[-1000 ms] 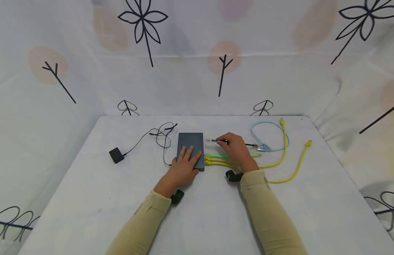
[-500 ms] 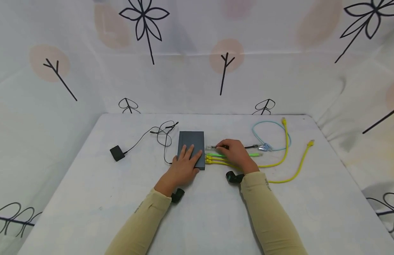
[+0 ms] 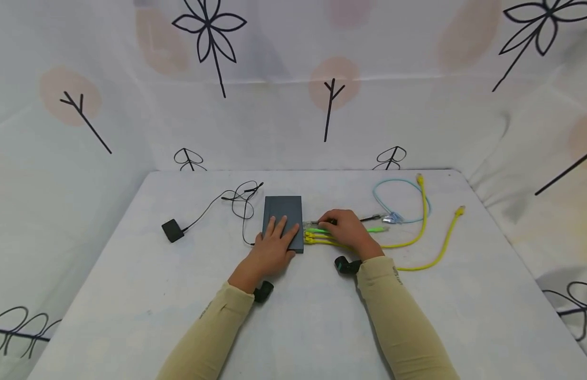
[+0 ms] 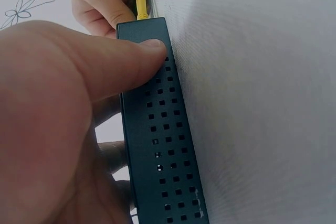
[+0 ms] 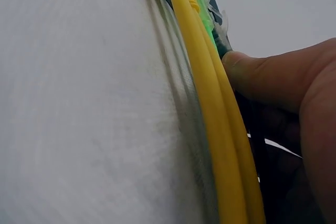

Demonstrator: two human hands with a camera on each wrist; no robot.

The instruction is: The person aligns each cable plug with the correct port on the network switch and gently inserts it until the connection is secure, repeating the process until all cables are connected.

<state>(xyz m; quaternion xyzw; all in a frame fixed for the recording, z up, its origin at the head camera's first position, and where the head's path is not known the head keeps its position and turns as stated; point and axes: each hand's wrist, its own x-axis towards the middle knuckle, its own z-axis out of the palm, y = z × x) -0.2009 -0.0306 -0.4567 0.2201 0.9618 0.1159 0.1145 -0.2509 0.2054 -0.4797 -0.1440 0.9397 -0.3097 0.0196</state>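
Note:
A dark grey network switch (image 3: pixel 282 206) lies on the white table. My left hand (image 3: pixel 269 255) rests over it with straight, spread fingers on top. In the left wrist view, its thumb (image 4: pixel 128 59) presses the side with vent holes. My right hand (image 3: pixel 348 230) pinches a short black network cable (image 3: pixel 371 218) just behind its clear plug (image 3: pixel 311 224), which is right at the switch's right side. Beside it, yellow cables (image 3: pixel 321 241) and a green cable (image 3: pixel 376 229) run from that same side. In the right wrist view, the yellow cables (image 5: pixel 207 77) partly cover the plug.
A black power adapter (image 3: pixel 172 230) lies at the left, its thin looped cord (image 3: pixel 243 206) leading to the switch's left side. A light blue cable (image 3: pixel 376 194) is coiled at the back right. Free yellow cable ends (image 3: pixel 458 212) lie farther right.
My right hand has moved toward me and slightly left, bringing the black cable's plug from near the switch's back to beside the green plug. The left hand has stayed on the switch.

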